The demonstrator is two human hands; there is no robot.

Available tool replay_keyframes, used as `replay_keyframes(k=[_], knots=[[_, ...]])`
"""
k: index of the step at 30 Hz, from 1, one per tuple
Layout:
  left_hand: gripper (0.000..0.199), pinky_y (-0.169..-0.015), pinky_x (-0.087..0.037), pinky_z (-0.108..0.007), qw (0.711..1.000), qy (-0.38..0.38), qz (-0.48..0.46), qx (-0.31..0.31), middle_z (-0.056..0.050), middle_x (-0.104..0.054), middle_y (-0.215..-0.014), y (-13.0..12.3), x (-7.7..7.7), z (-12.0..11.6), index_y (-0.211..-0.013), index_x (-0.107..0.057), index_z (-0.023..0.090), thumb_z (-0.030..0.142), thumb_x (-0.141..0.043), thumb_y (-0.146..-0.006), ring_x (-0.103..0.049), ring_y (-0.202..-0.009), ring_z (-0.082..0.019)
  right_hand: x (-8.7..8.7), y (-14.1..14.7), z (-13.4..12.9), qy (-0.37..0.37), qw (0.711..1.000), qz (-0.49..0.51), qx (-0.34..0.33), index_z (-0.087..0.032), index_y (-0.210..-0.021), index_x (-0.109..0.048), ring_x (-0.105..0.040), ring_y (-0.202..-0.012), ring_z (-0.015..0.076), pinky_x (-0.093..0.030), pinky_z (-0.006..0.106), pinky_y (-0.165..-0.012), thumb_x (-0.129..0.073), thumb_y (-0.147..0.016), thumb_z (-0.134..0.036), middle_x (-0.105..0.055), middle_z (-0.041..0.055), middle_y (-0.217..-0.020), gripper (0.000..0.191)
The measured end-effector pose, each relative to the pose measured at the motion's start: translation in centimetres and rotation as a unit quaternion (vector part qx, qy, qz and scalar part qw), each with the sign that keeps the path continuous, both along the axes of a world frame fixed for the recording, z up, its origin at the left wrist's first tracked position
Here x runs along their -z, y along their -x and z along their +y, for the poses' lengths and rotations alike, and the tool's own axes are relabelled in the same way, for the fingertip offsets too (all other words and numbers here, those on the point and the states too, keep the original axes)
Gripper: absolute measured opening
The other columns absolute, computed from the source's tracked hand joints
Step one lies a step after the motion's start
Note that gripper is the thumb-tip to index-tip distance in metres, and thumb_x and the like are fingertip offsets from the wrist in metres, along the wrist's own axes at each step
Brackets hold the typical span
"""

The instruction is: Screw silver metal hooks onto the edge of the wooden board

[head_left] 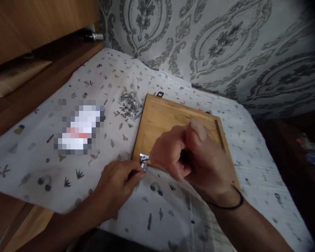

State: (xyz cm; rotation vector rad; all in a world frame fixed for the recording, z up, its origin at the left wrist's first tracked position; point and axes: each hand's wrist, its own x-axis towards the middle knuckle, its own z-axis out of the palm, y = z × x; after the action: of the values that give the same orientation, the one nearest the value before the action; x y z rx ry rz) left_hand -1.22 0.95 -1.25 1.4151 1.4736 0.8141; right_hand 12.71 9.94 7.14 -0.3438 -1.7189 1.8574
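Note:
My left hand (120, 176) is closed at the near left corner of a flat wooden board (154, 122). Its thumb and forefinger pinch a small shiny metal fitting (144, 161); whether this is a hinge or a clasp is hard to tell. Over the board, my right hand (186, 150) is curled up close to the fitting, slightly blurred, with a dark band around the wrist. What those fingers hold, if anything, is hidden. A dark metal loop (160, 94) sticks out from the board's far edge.
Beside the board's left edge lies a clear bag of small metal parts (132, 106). A pixelated flat object (80, 129) rests farther left on the patterned sheet (55, 185). A wooden shelf (68, 77) borders the left, and a patterned wall (199, 45) rises behind.

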Motion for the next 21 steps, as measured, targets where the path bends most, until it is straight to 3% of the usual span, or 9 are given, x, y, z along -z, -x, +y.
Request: replay_keyframes(k=[4,8,11,13,17,19,21], knots=[[0.026,-0.057,-0.032,-0.026,1.000,-0.010,0.009,-0.010,0.004,-0.055,-0.056,-0.1,0.0,-0.2,-0.064,-0.055,0.020,0.035,-0.050,-0.084,-0.047,-0.055,-0.013,0.2,1.0,-2.8,0.018,0.987,0.005,0.158,-0.020,-0.060,-0.054,-0.032,-0.042,0.0073,-0.025,0.025,-0.040,-0.037,-0.103,-0.053,-0.035,-0.0045,-0.049,0.057],[0.021,-0.061,-0.033,-0.027,1.000,-0.002,0.010,0.003,0.004,-0.060,-0.062,0.0,-0.1,-0.3,-0.073,-0.060,0.022,0.035,-0.051,-0.086,-0.051,-0.060,-0.014,0.6,2.5,-4.7,0.025,0.925,0.043,0.376,-0.025,-0.065,-0.056,-0.028,-0.038,0.0103,-0.024,0.029,-0.037,-0.045,-0.097,-0.060,-0.033,-0.0051,-0.046,0.049],[0.023,-0.061,-0.034,-0.027,1.000,0.007,0.019,0.010,0.004,-0.059,-0.060,0.0,-0.2,-0.2,-0.071,-0.058,0.022,0.036,-0.050,-0.087,-0.051,-0.060,-0.014,0.8,3.0,-4.7,0.025,0.896,0.071,0.437,-0.025,-0.064,-0.054,-0.022,-0.037,0.0093,-0.021,0.027,-0.036,-0.043,-0.099,-0.057,-0.029,-0.0063,-0.045,0.049],[0.024,-0.061,-0.034,-0.027,1.000,0.006,0.020,0.011,0.004,-0.057,-0.058,0.0,-0.2,-0.2,-0.068,-0.056,0.021,0.036,-0.050,-0.086,-0.051,-0.059,-0.014,0.8,2.6,-4.0,0.024,0.917,0.073,0.391,-0.023,-0.067,-0.056,-0.023,-0.038,0.0083,-0.020,0.025,-0.038,-0.043,-0.101,-0.052,-0.030,-0.0069,-0.046,0.047],[0.024,-0.063,-0.036,-0.028,1.000,0.001,0.014,0.016,0.003,-0.058,-0.059,0.0,-0.1,-0.2,-0.067,-0.055,0.021,0.036,-0.049,-0.085,-0.052,-0.059,-0.015,0.9,0.5,-1.4,0.015,0.991,0.015,0.130,-0.019,-0.085,-0.067,-0.037,-0.044,0.0088,-0.032,0.024,-0.046,-0.052,-0.098,-0.051,-0.043,-0.0052,-0.052,0.037],[0.023,-0.063,-0.036,-0.028,1.000,0.003,0.016,0.014,0.003,-0.060,-0.061,0.1,-0.1,-0.2,-0.069,-0.057,0.022,0.036,-0.049,-0.085,-0.053,-0.060,-0.015,1.1,-0.2,-0.1,0.026,1.000,0.013,0.007,-0.018,-0.089,-0.069,-0.041,-0.043,0.0083,-0.036,0.024,-0.047,-0.053,-0.096,-0.053,-0.048,-0.0046,-0.052,0.040],[0.024,-0.061,-0.036,-0.027,1.000,0.005,0.013,0.010,0.002,-0.061,-0.061,0.1,0.0,-0.2,-0.067,-0.056,0.021,0.037,-0.049,-0.084,-0.053,-0.059,-0.015,1.5,-0.5,0.9,0.025,0.998,-0.028,-0.043,-0.017,-0.079,-0.071,-0.038,-0.037,0.0067,-0.035,0.023,-0.044,-0.050,-0.095,-0.057,-0.047,-0.0054,-0.046,0.047]])
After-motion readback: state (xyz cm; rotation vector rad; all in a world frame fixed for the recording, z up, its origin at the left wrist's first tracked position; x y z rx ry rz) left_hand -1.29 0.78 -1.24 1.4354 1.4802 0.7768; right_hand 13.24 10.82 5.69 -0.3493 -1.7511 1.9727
